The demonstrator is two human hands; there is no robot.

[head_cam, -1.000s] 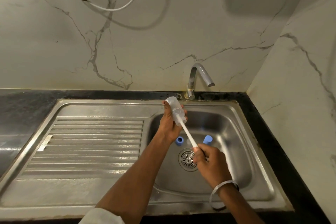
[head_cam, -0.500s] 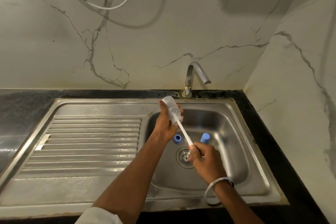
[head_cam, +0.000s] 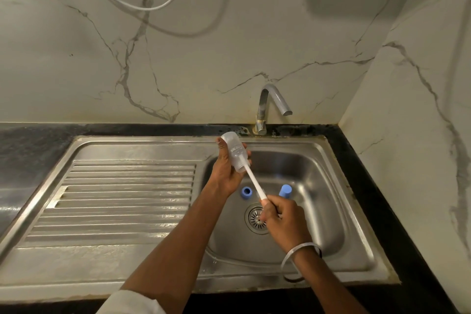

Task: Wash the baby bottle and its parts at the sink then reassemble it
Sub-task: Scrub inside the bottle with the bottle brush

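Barely moved: left hand (head_cam: 225,177) grips clear plastic bottle (head_cam: 232,151), right hand (head_cam: 285,222) grips thin white brush (head_cam: 254,183) poked inside, markings (embossed maybe?) unreadable.

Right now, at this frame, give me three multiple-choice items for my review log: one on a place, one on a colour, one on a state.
1. Where do the blue ring and blue cap lie?
A) on the draining board
B) in the sink basin, near the drain
C) on the black counter

2. What colour is the brush handle?
A) white
B) green
C) red

3. What is the state of the bottle?
A) lying in the basin
B) held in the left hand with the brush inside
C) capped, standing on the counter

Key:
1 B: both rest on the basin floor beside the drain.
2 A: the handle shows white between the hands.
3 B: the left hand grips the bottle, and the right hand holds the handle that runs into its mouth.
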